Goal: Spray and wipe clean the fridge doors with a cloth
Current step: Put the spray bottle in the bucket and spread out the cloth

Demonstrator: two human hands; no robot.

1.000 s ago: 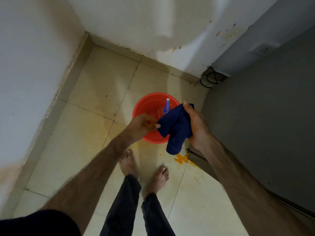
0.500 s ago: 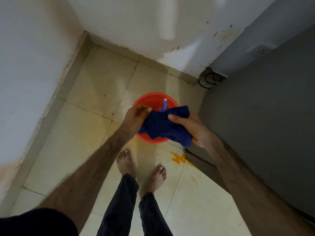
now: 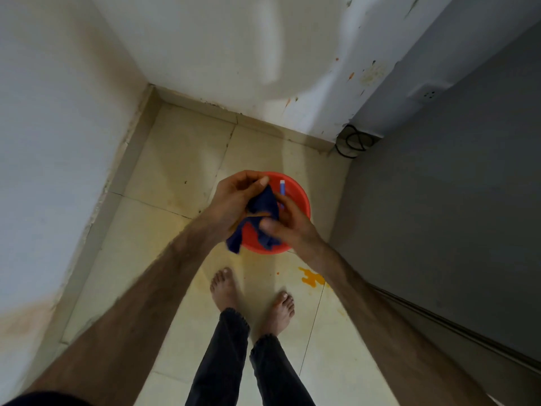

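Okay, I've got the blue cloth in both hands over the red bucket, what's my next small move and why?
Probably free your right hand and reach for the spray bottle standing in the red bucket. The blue cloth is bunched between both hands, left hand gripping it too, and the grey fridge door beside you shows no wet spray yet.

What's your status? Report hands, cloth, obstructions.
Both hands, left and right, gripping blue cloth above red basin. Spray bottle in basin. Fridge door unwiped, nothing blocking.
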